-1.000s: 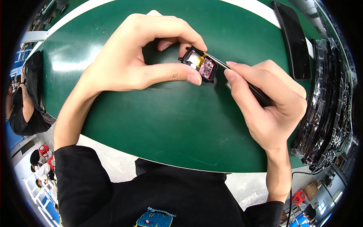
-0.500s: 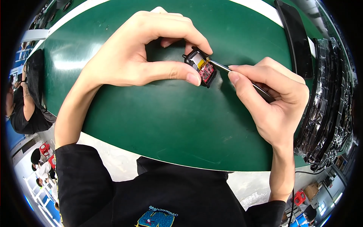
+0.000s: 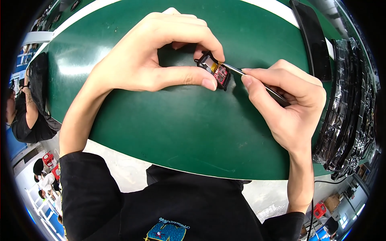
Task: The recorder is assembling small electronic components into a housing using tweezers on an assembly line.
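Between the thumb and fingers of my left hand [image 3: 161,56] is a small black device housing [image 3: 202,62], tilted, its inside turned up. A red circuit board [image 3: 221,75] fills its lower right part. Beside the board lie a silvery-grey block and a yellow strip. My right hand [image 3: 287,96] grips slim metal tweezers [image 3: 233,68] like a pen. Their tip meets the housing near its upper right edge, by the yellow strip and close to my left index finger. Whether the tip pinches anything there is too small to tell.
The housing is held above a green table [image 3: 189,132]. On the right stand stacked black trays [image 3: 341,108] wrapped in clear film, with a flat black panel [image 3: 311,40] beyond them. A dark cable runs down at the lower right. Another person [image 3: 28,112] sits at the far left.
Both hands and the housing have shifted only very slightly. The tweezers' tip stays at the housing's upper right edge, and both grips are kept.
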Motion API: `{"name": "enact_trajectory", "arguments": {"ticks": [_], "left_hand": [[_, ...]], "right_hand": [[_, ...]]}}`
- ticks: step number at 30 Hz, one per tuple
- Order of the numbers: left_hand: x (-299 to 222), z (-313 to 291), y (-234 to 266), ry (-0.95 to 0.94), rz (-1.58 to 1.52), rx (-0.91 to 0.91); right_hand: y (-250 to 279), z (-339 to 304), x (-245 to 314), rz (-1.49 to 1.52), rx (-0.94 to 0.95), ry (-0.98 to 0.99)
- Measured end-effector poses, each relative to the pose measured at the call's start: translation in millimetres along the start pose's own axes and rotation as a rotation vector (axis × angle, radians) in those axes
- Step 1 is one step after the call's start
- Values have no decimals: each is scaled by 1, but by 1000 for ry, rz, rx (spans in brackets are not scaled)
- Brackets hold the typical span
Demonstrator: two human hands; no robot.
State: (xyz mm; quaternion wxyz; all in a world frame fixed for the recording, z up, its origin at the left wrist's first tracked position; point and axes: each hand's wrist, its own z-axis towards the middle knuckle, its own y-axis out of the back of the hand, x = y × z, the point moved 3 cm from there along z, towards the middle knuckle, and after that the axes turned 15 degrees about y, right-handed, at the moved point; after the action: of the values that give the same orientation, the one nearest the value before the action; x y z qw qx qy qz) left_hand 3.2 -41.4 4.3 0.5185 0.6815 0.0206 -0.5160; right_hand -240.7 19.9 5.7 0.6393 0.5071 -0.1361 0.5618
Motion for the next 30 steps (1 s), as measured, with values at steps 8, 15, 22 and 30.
{"name": "enact_trajectory", "arguments": {"ticks": [8,15,22,30], "left_hand": [[2,1,-1,-4,-18,-15],[1,0,0,13,-6,-6],[2,-1,0,11,-15,2],[-16,5,0,-18,151,-18]], "right_hand": [[-1,-2,-2,-15,-19,34],[-1,-3,-3,12,-44,41],[-4,-2,-4,10,-85,79],[17,-2,-18,151,-347,-73]]}}
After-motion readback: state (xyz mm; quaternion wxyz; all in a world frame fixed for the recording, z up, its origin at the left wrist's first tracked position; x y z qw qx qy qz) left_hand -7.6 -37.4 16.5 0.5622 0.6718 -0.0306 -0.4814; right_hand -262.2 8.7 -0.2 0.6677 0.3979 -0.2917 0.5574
